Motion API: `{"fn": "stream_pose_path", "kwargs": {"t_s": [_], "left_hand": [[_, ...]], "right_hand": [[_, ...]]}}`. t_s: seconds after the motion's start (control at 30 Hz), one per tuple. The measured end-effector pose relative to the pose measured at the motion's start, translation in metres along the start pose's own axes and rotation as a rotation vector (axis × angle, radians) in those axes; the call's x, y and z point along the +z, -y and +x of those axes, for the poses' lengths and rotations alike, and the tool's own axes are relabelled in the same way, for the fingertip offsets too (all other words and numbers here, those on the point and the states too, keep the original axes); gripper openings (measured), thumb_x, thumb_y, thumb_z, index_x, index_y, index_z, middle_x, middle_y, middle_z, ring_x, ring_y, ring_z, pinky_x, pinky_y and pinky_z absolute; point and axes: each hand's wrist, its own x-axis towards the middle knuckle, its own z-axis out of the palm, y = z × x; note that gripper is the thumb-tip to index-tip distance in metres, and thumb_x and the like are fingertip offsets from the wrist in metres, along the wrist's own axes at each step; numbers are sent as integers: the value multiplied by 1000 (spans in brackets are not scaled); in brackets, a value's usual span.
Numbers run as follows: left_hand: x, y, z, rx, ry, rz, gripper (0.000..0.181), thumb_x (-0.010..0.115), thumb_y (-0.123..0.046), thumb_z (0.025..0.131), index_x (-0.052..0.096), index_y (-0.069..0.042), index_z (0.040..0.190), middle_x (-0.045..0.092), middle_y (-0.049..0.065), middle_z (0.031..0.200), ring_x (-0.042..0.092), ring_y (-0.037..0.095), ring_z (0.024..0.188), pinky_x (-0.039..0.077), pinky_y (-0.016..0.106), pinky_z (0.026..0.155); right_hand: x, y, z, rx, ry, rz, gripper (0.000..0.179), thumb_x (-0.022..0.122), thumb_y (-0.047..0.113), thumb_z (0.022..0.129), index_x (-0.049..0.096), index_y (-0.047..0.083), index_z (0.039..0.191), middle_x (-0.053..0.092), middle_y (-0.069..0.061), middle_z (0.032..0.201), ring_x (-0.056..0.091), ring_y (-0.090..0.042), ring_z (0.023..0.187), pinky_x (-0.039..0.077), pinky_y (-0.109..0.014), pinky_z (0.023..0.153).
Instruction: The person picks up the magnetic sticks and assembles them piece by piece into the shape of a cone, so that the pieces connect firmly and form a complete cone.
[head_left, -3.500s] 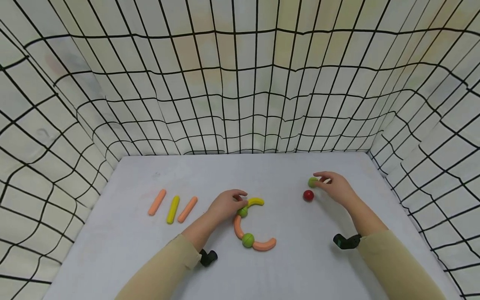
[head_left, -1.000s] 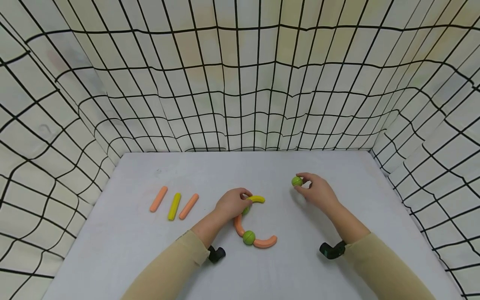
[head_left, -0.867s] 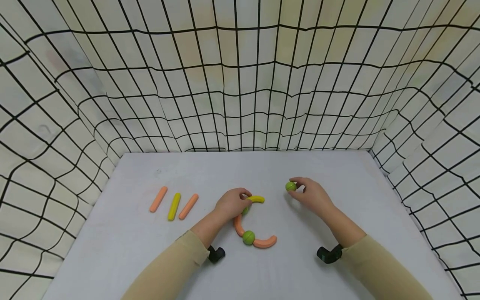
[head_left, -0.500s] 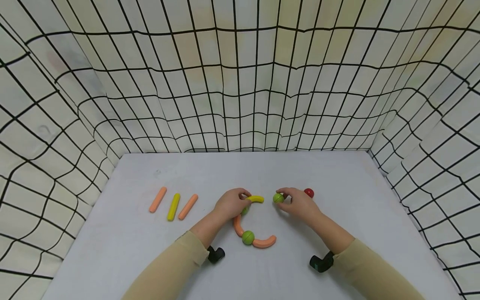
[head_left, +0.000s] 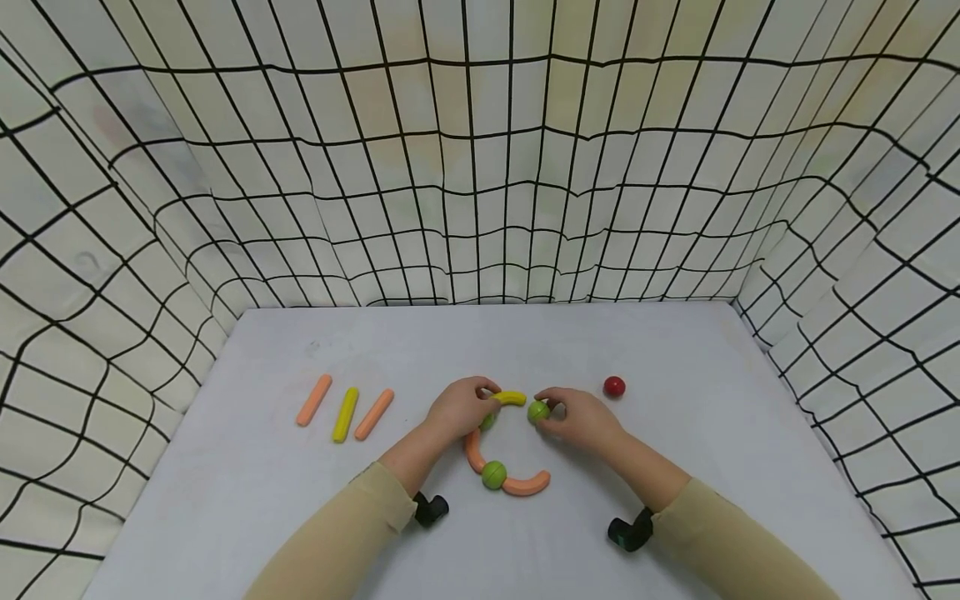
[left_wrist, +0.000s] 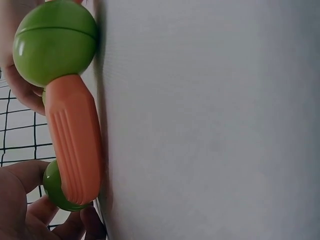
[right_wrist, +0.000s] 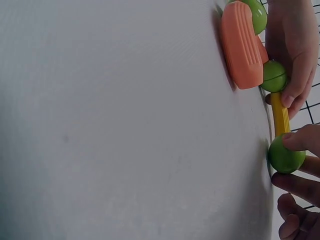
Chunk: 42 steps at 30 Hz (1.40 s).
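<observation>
An arc of toy pieces lies mid-table in the head view. It has an upper green ball (head_left: 487,422), a lower green ball (head_left: 494,475), two curved orange sticks (head_left: 527,483) and a curved yellow stick (head_left: 513,398). My left hand (head_left: 459,408) pinches the yellow stick at its end by the upper ball, thumb and finger on either side in the right wrist view. Another green ball (head_left: 537,412) is gripped between thumb and fingers of my right hand (head_left: 587,421); it sits at the yellow stick's free end (right_wrist: 280,125) in the right wrist view.
A red ball (head_left: 614,386) rests right of and beyond my right hand. At left lie two straight orange sticks (head_left: 314,400) and a straight yellow stick (head_left: 346,414). Black netting (head_left: 510,208) over white sheeting rises around the white table (head_left: 247,500).
My right hand has picked up the green ball near the red one and carried it left and nearer to the yellow stick's end. My left hand has stayed at the arc.
</observation>
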Motion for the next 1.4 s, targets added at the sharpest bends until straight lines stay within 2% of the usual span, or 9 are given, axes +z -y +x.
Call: {"fn": "stream_pose_path", "kwargs": {"t_s": [0.33, 0.7, 1.1, 1.4], "left_hand": [[-2, 0, -1, 16, 13, -9, 26, 66, -29, 95, 69, -20, 119, 64, 3, 110, 56, 16, 86, 49, 32, 75], [-2, 2, -2, 22, 16, -29, 26, 66, -28, 94, 70, -19, 119, 64, 4, 110, 57, 17, 87, 50, 33, 76], [-3, 0, -1, 26, 25, 1, 26, 66, -29, 95, 70, -20, 119, 66, 5, 111, 59, 18, 91, 51, 36, 81], [-3, 1, 0, 20, 31, -1, 26, 66, -29, 95, 70, -19, 119, 66, 5, 112, 58, 17, 91, 51, 35, 80]], "right_hand": [[2, 4, 5, -25, -8, 9, 41, 77, 24, 86, 68, 20, 126, 67, 4, 104, 59, -16, 95, 49, -42, 87], [3, 2, 5, -30, -10, 40, 42, 76, 23, 87, 67, 20, 128, 65, 3, 107, 57, -15, 93, 50, -38, 85], [-3, -7, -6, -37, -63, 68, 42, 78, 30, 86, 67, 23, 126, 64, 2, 106, 54, -15, 83, 48, -30, 70], [-9, -11, -22, -49, -41, 56, 35, 78, 26, 86, 71, 22, 120, 64, 5, 101, 51, -13, 76, 46, -29, 63]]}}
